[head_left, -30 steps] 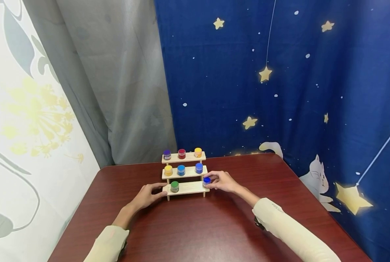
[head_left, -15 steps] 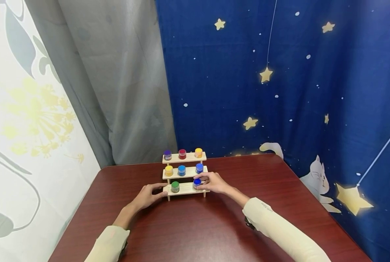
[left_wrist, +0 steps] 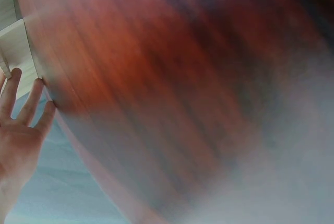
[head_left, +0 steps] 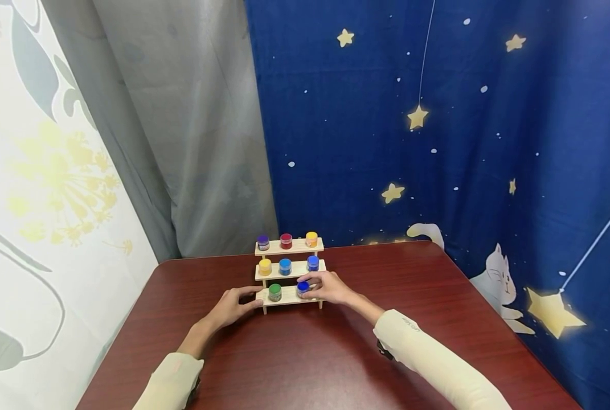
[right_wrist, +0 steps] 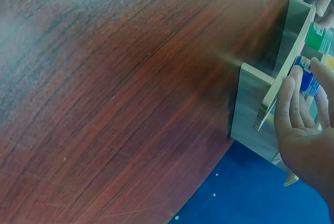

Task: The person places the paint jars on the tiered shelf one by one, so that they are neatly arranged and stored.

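A three-tier wooden display stand [head_left: 290, 295] holds small paint jars. My left hand [head_left: 231, 306] grips the left end of its lowest tier, thumb in front and fingers behind. In the left wrist view, the left fingers [left_wrist: 32, 101] reach to the pale wood. My right hand [head_left: 330, 286] pinches a dark blue paint jar [head_left: 302, 289] upright at the lowest tier, right of its middle. To its left stands a green-lidded paint jar [head_left: 275, 292]. In the right wrist view, the right fingers [right_wrist: 295, 96] are around the blue jar.
The middle tier carries a yellow jar [head_left: 265, 267], a light blue jar [head_left: 285, 266] and another blue jar [head_left: 312, 263]. On top stand purple [head_left: 263, 242], red [head_left: 286, 241] and orange-yellow jars [head_left: 311, 239]. The brown table [head_left: 294, 359] ends at curtains behind.
My right hand has moved the dark blue jar leftward along the lowest tier, from its right end towards the green jar. My left hand has stayed at the stand's left end.
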`<state>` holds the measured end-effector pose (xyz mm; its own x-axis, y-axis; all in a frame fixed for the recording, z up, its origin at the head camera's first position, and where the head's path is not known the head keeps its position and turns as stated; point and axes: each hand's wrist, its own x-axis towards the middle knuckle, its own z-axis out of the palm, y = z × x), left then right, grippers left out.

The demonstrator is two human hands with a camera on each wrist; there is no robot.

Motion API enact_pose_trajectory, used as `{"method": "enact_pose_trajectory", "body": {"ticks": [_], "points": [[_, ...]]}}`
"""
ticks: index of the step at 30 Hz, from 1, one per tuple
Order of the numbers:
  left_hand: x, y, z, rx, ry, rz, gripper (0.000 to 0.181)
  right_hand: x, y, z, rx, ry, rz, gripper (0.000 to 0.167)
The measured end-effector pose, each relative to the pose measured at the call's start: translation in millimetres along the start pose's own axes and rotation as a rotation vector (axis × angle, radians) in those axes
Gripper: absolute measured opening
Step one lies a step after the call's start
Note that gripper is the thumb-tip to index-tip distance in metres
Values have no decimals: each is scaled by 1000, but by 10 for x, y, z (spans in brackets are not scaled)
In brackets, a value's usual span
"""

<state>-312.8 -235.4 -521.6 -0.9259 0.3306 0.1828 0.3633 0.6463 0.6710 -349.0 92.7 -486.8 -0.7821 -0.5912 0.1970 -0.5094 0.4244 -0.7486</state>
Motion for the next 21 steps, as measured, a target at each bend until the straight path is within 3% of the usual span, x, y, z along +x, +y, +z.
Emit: {"method": "enact_pose_trajectory", "body": {"ticks": [12, 17, 21], "points": [[33, -6, 11, 8, 7, 17, 43, -18, -25, 7, 20, 3, 16, 45], [42, -8, -54, 24, 0, 14, 44, -61, -28, -44, 18, 10, 2, 52], [28, 15, -171, 50, 0, -16, 49, -146, -37, -150, 41, 25, -54, 50]]}}
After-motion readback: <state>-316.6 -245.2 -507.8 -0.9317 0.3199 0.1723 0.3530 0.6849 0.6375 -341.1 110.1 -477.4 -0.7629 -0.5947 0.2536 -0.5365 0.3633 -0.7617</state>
